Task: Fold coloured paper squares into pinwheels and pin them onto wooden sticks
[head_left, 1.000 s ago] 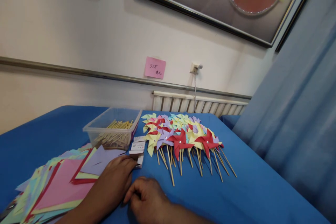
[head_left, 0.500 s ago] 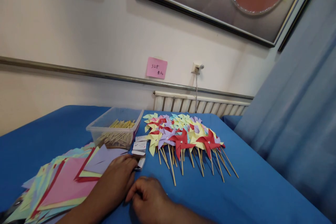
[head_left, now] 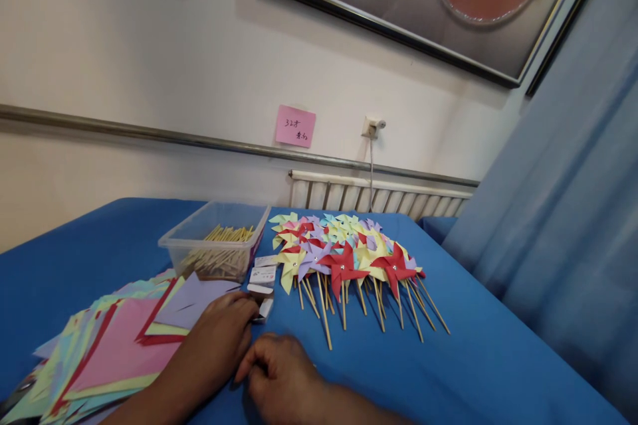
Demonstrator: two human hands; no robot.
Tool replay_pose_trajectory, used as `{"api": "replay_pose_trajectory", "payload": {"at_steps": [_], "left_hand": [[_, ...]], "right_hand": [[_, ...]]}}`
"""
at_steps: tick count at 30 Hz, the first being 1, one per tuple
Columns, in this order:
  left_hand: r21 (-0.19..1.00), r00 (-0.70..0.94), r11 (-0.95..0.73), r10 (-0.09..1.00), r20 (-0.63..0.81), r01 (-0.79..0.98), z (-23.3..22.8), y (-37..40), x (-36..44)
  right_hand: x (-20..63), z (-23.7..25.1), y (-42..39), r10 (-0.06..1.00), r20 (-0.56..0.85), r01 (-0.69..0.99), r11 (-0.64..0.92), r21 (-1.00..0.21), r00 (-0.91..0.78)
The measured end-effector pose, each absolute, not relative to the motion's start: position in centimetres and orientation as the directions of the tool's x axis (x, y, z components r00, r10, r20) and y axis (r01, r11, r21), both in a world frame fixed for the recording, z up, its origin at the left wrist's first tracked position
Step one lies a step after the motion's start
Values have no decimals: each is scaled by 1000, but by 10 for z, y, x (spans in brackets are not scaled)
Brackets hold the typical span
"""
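My left hand [head_left: 216, 339] lies palm down on the blue table [head_left: 473, 358], its fingertips touching a small white box [head_left: 262, 309] beside the paper pile. My right hand [head_left: 279, 375] rests just in front of it with fingers curled under; whether anything is inside them is hidden. A spread of coloured paper squares [head_left: 104, 345] lies under and left of my left wrist. A pile of finished paper pinwheels [head_left: 343, 255] on wooden sticks lies a little beyond my hands, sticks pointing toward me.
A clear plastic tub [head_left: 214, 246] of wooden sticks stands behind the paper. Small white cards [head_left: 263, 273] lie beside it. A radiator [head_left: 379, 196], a wall socket [head_left: 371, 127], a pink note [head_left: 295, 126] and a blue curtain [head_left: 563, 212] border the table.
Both hands stay almost still by the small box; only the camera view shifts slightly.
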State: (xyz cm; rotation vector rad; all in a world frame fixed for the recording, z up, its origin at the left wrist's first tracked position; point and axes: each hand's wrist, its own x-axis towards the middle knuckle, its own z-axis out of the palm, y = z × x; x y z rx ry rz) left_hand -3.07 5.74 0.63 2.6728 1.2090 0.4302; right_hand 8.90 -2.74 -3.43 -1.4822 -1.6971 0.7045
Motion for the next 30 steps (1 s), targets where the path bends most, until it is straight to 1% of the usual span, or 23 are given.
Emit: {"api": "replay_pose_trajectory", "payload": {"at_steps": [4, 13, 18, 24, 30], "left_hand": [[246, 668, -703, 711, 218, 667, 3, 59, -32], [271, 690, -739, 673, 266, 616, -5, 64, -36], [268, 674, -729, 685, 277, 630, -6, 63, -37], [263, 690, -741, 671, 271, 617, -6, 60, -38], [302, 665, -716, 698, 265, 630, 4, 51, -36]], "right_hand": [[88, -37, -26, 980, 195, 563, 181, -806, -36], [89, -40, -26, 974, 220, 563, 213, -799, -56], [90, -38, -27, 980, 191, 567, 185, -802, -50], [90, -38, -29, 976, 212, 549, 204, -811, -49], [88, -40, -32, 979, 199, 511, 193, -838, -45]]}}
